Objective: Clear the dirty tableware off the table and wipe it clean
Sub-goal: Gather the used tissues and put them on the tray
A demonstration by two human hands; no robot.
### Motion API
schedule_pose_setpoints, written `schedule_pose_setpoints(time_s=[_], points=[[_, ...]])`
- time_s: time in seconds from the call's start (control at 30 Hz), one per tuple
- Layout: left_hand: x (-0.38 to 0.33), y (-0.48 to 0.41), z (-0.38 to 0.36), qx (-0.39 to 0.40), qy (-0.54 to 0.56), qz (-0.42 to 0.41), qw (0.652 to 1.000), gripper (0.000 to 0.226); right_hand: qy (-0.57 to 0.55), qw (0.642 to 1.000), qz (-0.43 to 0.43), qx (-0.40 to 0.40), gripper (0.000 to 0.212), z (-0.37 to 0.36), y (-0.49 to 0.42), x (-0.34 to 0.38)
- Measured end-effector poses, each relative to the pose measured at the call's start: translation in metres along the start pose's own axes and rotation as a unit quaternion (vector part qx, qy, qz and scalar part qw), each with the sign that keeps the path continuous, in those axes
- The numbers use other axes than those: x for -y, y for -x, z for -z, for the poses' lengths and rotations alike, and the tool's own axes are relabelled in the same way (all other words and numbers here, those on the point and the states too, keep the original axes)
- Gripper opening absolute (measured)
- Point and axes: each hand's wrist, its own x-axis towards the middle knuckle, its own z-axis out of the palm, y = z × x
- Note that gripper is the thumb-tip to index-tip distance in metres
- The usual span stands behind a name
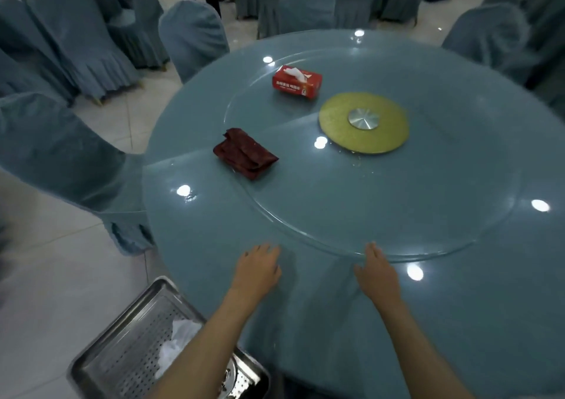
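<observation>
Head view: both forearms are lying stretched forward over the near side of the round table [458, 291]. The left hand [260, 268] is resting palm down, fingers loose, gripping nothing. The right hand [377, 272] is lying flat, fingers straight and together, tips touching the glass turntable [397, 200] rim. The folded dark red cloth [246, 152] is sitting well ahead, across the turntable's left rim.

forearm [208, 353] covers part of the metal tray [122, 337], tissue box [296, 82] print's too tiny to read, surface [458, 307] runs off the right edge
</observation>
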Motion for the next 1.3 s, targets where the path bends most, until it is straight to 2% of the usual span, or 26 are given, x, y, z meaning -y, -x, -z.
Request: schedule_pose_setpoints(time_s=[0.13,0.2,0.3,0.43,0.53,0.63,0.73,0.87,0.97,1.13,1.2,1.3], points=[[-0.014,-0.052,-0.003,0.033,0.019,0.014,0.999,0.057,0.018,0.998,-0.015,0.051,0.074,-0.006,-0.019,-0.02],[-0.019,-0.073,-0.001,0.079,0.003,0.026,0.997,0.062,0.041,0.996,-0.024,0.069,0.071,-0.008,-0.018,-0.027],[-0.02,-0.101,-0.005,0.104,-0.034,0.027,0.994,0.069,0.058,0.995,-0.027,0.071,0.068,-0.014,-0.016,-0.034],[-0.017,-0.129,-0.016,0.12,-0.045,0.051,0.991,0.076,0.043,0.998,-0.031,0.037,0.067,-0.018,-0.017,-0.039],[-0.016,-0.139,-0.031,0.135,-0.034,0.069,0.988,0.081,0.055,0.998,-0.035,0.01,0.085,-0.024,-0.018,-0.053],[-0.017,-0.137,-0.043,0.157,-0.046,0.074,0.984,0.08,0.045,0.998,-0.044,0.004,0.086,-0.023,-0.017,-0.063],[-0.021,-0.129,-0.054,0.137,-0.045,0.067,0.987,0.077,0.045,0.997,-0.056,-0.019,0.078,-0.021,-0.022,-0.072],[-0.034,-0.119,-0.065,0.096,-0.011,0.045,0.994,0.078,0.069,0.994,-0.078,0.018,0.064,-0.009,-0.031,-0.081],[-0.047,-0.113,-0.076,0.073,-0.031,0.019,0.997,0.081,0.055,0.993,-0.1,0.018,0.068,0.002,-0.043,-0.072],[-0.072,-0.106,-0.08,0.078,-0.036,-0.05,0.995,0.08,0.04,0.997,0.039,-0.046,0.066,-0.006,-0.059,-0.022],[-0.078,-0.102,-0.075,0.076,-0.042,-0.079,0.993,0.071,0.051,0.996,0.072,-0.024,0.07,-0.01,-0.058,-0.009],[-0.074,-0.092,-0.069,0.059,-0.05,-0.138,0.987,0.066,0.093,0.993,0.072,0.019,0.086,-0.013,-0.051,-0.017]])
